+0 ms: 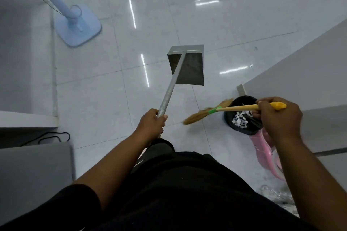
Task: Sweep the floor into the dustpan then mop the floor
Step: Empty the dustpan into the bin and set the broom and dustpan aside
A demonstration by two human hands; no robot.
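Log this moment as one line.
left hand: grips dustpan handle | right hand: grips broom | bin: paper scraps inside | mop: untouched

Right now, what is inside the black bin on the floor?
White paper scraps lie in the black-lined bin. The right hand and broom handle cover part of it, and whatever is under the scraps is hidden.

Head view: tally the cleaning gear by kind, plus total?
broom: 1
dustpan: 1
mop: 1
bin: 1
Total: 4
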